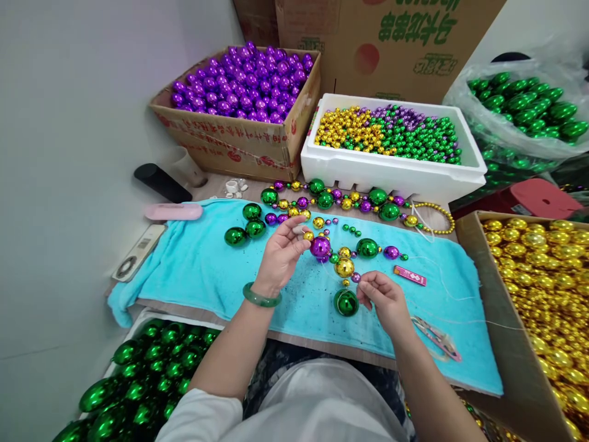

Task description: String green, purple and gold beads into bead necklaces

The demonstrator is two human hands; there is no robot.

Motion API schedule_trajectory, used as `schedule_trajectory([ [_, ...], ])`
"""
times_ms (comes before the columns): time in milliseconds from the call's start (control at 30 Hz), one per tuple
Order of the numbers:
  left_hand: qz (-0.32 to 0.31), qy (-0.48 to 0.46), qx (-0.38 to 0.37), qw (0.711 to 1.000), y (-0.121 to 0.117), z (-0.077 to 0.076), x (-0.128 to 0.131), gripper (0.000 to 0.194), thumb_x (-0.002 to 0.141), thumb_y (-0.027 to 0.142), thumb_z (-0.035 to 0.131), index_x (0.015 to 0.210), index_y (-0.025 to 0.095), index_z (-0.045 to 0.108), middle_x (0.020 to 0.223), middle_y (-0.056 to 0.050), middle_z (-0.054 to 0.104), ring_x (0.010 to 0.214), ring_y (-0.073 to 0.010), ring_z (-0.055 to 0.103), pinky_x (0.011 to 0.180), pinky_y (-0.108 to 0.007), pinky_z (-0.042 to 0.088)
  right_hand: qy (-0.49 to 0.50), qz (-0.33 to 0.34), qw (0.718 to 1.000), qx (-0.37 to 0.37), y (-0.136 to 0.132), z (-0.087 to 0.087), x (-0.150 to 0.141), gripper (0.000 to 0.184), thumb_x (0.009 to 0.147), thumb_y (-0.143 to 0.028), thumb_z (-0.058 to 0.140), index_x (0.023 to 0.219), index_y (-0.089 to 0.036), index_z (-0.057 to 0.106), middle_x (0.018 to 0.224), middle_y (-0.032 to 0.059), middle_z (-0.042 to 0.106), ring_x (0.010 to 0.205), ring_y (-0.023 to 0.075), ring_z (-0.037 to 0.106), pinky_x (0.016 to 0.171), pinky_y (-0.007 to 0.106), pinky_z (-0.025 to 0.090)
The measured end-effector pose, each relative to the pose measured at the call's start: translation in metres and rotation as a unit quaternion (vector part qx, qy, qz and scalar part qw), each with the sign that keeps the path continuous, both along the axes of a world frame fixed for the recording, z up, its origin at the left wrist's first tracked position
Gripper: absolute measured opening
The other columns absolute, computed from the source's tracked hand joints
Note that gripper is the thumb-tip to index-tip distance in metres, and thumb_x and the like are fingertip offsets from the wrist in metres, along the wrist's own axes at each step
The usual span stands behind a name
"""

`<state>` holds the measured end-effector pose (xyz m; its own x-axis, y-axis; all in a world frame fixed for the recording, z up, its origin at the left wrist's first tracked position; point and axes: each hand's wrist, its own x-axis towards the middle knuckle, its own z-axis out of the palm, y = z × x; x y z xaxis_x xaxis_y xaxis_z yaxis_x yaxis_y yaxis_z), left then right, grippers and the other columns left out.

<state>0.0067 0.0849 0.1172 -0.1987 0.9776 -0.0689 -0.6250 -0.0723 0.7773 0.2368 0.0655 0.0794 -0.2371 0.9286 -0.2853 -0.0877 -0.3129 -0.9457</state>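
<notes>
My left hand (280, 255), with a green bangle (262, 295) on its wrist, pinches the bead strand by a small gold bead (308, 236). A large purple bead (321, 247) hangs just beside its fingertips. From there the strand runs through a small green bead (334, 259) and a large gold bead (344, 267). My right hand (381, 296) has thumb and finger closed at the strand's small purple bead (356, 278). Below lies a large green bead (346, 302) on the blue towel (207, 264). Another green bead (367, 248) lies further right.
Behind the towel stand a carton of purple balls (230, 147) and a white foam box (391, 175) of small beads. A carton of gold beads (506, 344) flanks the right. Finished-looking garlands (324, 200), a pink packet (409, 275) and thread snips (437, 339) lie around.
</notes>
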Motion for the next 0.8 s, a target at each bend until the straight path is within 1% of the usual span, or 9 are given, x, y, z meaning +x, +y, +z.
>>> schedule_trajectory([
  [133, 0.007, 0.032, -0.017, 0.999, -0.002, 0.001, 0.001, 0.030, 0.056, 0.016, 0.086, 0.083, 0.020, 0.073, 0.083, 0.000, 0.067, 0.074, -0.0080, 0.060, 0.065, -0.016, 0.050, 0.040, 0.011, 0.999, -0.007, -0.001, -0.001, -0.002, 0.037, 0.072, -0.040, 0.077, 0.097, -0.021, 0.056, 0.059, -0.0010, 0.065, 0.050, 0.0127, 0.056, 0.043, 0.021, 0.039],
  [233, 0.005, 0.054, -0.025, 0.998, -0.003, 0.004, -0.003, 0.022, 0.059, 0.025, 0.086, 0.075, 0.020, 0.072, 0.083, -0.002, 0.068, 0.073, -0.0100, 0.060, 0.063, -0.020, 0.051, 0.064, 0.021, 0.998, -0.016, -0.001, 0.002, -0.003, 0.038, 0.074, -0.039, 0.075, 0.100, -0.021, 0.055, 0.063, -0.0005, 0.067, 0.053, 0.0129, 0.058, 0.045, 0.022, 0.042],
  [300, 0.020, 0.088, -0.017, 0.996, -0.003, 0.009, -0.008, 0.019, 0.062, 0.031, 0.084, 0.072, 0.020, 0.072, 0.083, -0.003, 0.069, 0.074, -0.0112, 0.061, 0.063, -0.022, 0.051, 0.069, 0.028, 0.997, -0.021, -0.001, 0.007, -0.007, 0.037, 0.075, -0.040, 0.074, 0.101, -0.021, 0.056, 0.065, -0.0001, 0.067, 0.054, 0.0126, 0.058, 0.046, 0.023, 0.042],
  [367, 0.044, 0.141, 0.002, 0.989, -0.003, 0.018, -0.016, 0.017, 0.065, 0.031, 0.082, 0.070, 0.020, 0.071, 0.084, -0.003, 0.070, 0.073, -0.0111, 0.060, 0.061, -0.022, 0.050, 0.065, 0.049, 0.996, -0.020, 0.000, 0.011, -0.015, 0.037, 0.076, -0.042, 0.073, 0.101, -0.021, 0.057, 0.067, 0.0005, 0.067, 0.056, 0.0128, 0.058, 0.046, 0.023, 0.043],
  [433, 0.060, 0.209, 0.027, 0.976, -0.002, 0.031, -0.026, 0.013, 0.068, 0.030, 0.080, 0.071, 0.021, 0.071, 0.086, -0.003, 0.071, 0.073, -0.0115, 0.061, 0.060, -0.023, 0.049, 0.056, 0.084, 0.995, -0.016, 0.003, 0.013, -0.028, 0.037, 0.075, -0.043, 0.073, 0.099, -0.021, 0.058, 0.069, 0.0010, 0.067, 0.057, 0.0134, 0.059, 0.047, 0.023, 0.043],
  [567, 0.043, 0.357, 0.066, 0.931, -0.003, 0.064, -0.041, 0.010, 0.078, 0.029, 0.070, 0.077, 0.019, 0.070, 0.080, -0.004, 0.072, 0.070, -0.0130, 0.063, 0.058, -0.024, 0.049, 0.037, 0.152, 0.988, -0.009, 0.014, 0.005, -0.063, 0.036, 0.072, -0.042, 0.073, 0.096, -0.020, 0.056, 0.071, 0.0015, 0.067, 0.059, 0.0140, 0.060, 0.048, 0.024, 0.045],
  [667, 0.020, 0.424, 0.076, 0.902, -0.006, 0.081, -0.046, 0.012, 0.083, 0.029, 0.065, 0.080, 0.018, 0.068, 0.077, -0.004, 0.071, 0.068, -0.0134, 0.064, 0.056, -0.024, 0.050, -0.025, 0.194, 0.981, 0.010, 0.026, -0.006, -0.086, 0.029, 0.074, -0.036, 0.068, 0.095, -0.019, 0.057, 0.075, 0.0029, 0.068, 0.061, 0.0145, 0.060, 0.051, 0.025, 0.045],
  [733, 0.022, 0.450, 0.088, 0.888, -0.006, 0.086, -0.047, 0.012, 0.084, 0.028, 0.063, 0.079, 0.018, 0.067, 0.076, -0.003, 0.071, 0.069, -0.0133, 0.064, 0.057, -0.024, 0.050, -0.110, 0.197, 0.972, 0.067, 0.033, -0.007, -0.096, 0.026, 0.074, -0.028, 0.066, 0.097, -0.019, 0.061, 0.085, 0.0042, 0.070, 0.063, 0.0136, 0.059, 0.056, 0.027, 0.047],
  [800, 0.032, 0.463, 0.098, 0.880, -0.006, 0.085, -0.049, 0.011, 0.084, 0.026, 0.063, 0.078, 0.017, 0.066, 0.073, -0.003, 0.070, 0.067, -0.0128, 0.063, 0.058, -0.024, 0.050, -0.183, 0.171, 0.958, 0.144, 0.038, -0.002, -0.102, 0.030, 0.072, -0.022, 0.065, 0.102, -0.019, 0.065, 0.098, 0.0050, 0.070, 0.063, 0.0117, 0.056, 0.063, 0.029, 0.047],
])
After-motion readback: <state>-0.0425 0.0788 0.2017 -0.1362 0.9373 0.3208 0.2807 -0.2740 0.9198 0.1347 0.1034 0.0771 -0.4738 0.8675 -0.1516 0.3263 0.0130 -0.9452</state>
